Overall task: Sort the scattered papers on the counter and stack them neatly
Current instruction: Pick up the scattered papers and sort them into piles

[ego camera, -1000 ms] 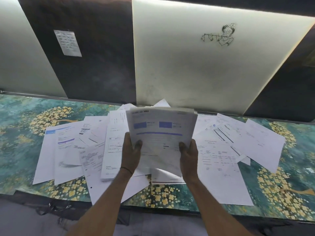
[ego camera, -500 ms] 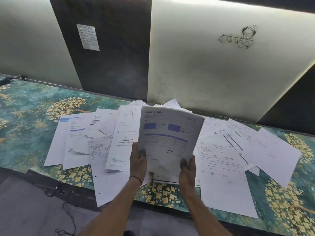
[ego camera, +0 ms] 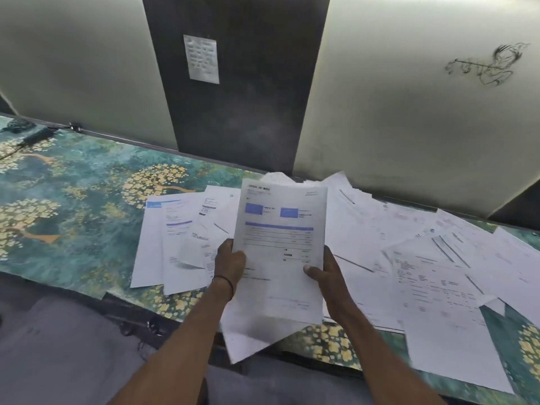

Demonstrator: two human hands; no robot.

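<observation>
Spreading across the middle of the frame, a teal tabletop [ego camera: 76, 206] with gold tree patterns carries scattered papers [ego camera: 438, 273] left and right of centre. Pale and dark wall panels [ego camera: 233, 112] stand behind. At lower centre, the left hand [ego camera: 229, 267] and right hand [ego camera: 328, 277] hold a sheaf of sheets [ego camera: 280, 244] upright, fingers [ego camera: 312, 270] clamped on its side edges.

Papers [ego camera: 280, 244]: thin matt white sheet stock, printed. Worktop [ego camera: 87, 200]: smooth, glossy printed teal-and-gold finish. Wall panels [ego camera: 409, 127]: smooth, satin.
</observation>
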